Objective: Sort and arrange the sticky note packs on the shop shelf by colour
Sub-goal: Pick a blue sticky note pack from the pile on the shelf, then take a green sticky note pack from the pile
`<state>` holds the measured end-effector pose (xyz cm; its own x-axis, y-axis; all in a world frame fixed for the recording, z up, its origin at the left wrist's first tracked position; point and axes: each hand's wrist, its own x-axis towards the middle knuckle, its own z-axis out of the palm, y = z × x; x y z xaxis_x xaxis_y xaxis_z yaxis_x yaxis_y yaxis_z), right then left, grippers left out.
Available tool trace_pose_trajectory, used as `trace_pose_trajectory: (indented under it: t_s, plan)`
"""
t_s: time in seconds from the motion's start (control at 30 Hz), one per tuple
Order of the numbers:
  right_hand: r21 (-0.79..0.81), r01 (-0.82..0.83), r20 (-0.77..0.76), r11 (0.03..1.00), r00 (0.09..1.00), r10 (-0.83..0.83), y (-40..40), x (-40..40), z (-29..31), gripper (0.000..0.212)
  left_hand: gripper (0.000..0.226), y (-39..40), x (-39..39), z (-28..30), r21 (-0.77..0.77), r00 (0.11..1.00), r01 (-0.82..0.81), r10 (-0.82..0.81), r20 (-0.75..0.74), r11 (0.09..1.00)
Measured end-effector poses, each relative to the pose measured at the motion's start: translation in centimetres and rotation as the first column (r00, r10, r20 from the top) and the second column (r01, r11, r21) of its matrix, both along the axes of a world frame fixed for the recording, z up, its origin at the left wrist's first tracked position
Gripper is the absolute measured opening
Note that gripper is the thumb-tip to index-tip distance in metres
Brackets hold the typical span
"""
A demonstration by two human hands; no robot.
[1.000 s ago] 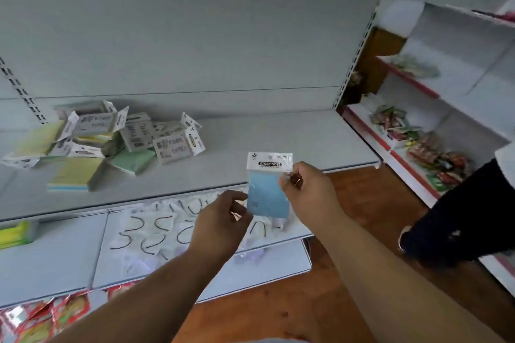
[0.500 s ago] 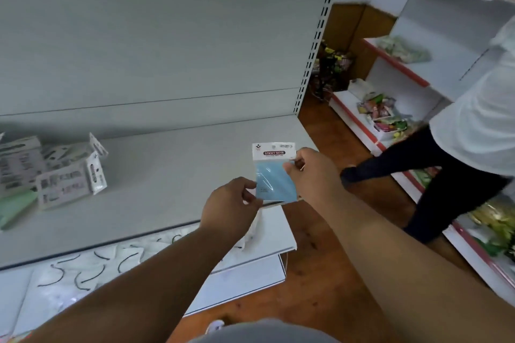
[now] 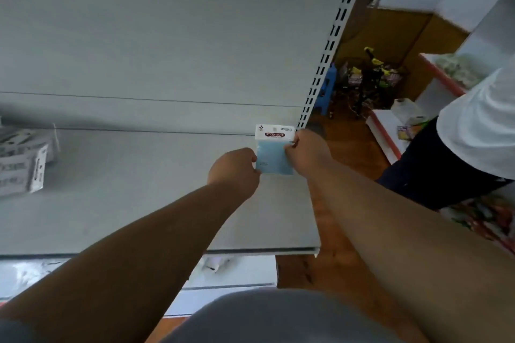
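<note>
I'm pinching the blue sticky note pack (image 3: 274, 154) upright between my left hand (image 3: 234, 167) and right hand (image 3: 306, 152), now carried over to the shelf's (image 3: 139, 203) bare right end. The other packs (image 3: 22, 164), blurry, are lying away at nine o'clock, so blue probably starts here.

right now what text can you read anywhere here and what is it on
"STICKY NOTE": red label on the white header card of the blue pack, held by the left hand and right hand.
Small print and logo above that label: too small to read.
Print on the grey packs at the shelf's left: blurred, unreadable.
</note>
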<state>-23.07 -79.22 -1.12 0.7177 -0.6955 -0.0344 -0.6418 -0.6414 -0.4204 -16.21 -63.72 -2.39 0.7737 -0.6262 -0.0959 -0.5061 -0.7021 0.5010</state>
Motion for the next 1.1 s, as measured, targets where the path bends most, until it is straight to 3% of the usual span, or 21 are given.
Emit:
trace_pose_trajectory:
  t_s: [0.13,0.23,0.33,0.4,0.53,0.87,1.1]
  plan:
    - [0.029,-0.095,-0.033,0.995,0.995,0.096,-2.3,1.0,-1.5,0.029,0.024,-2.1,-1.0,-0.4,0.091,0.995,-0.092,0.088,0.048,0.992]
    - [-0.100,-0.122,-0.151,0.987,0.983,0.106,-2.7,0.6,-1.6,0.042,0.025,-2.4,-1.6,-0.6,0.099,0.988,-0.146,0.141,0.058,0.984]
    - [-0.187,-0.206,-0.044,0.961,0.979,0.201,-2.2,0.2,-1.3,0.031,0.033,-2.0,-2.5,-0.5,0.048,0.977,-0.209,0.206,0.060,0.977]
    - [-0.190,-0.283,0.046,0.940,0.954,0.296,-1.3,0.0,-1.0,0.026,0.035,-1.3,-3.2,-0.6,-0.004,0.966,-0.254,0.254,0.044,0.967]
    - [-0.137,-0.420,0.077,0.897,0.898,0.433,1.9,0.1,-0.9,0.024,0.031,1.6,-4.3,-0.9,-0.062,0.951,-0.305,0.307,0.036,0.950]
    - [-0.021,-0.550,0.203,0.835,0.816,0.542,17.6,5.6,-0.7,0.020,0.022,18.8,-0.5,-0.5,-0.088,0.867,-0.493,0.498,0.039,0.866]
    - [0.189,-0.511,0.282,0.839,0.846,0.452,32.4,11.7,-1.6,0.015,0.016,32.9,4.9,-0.1,-0.096,0.844,-0.530,0.535,0.035,0.842]
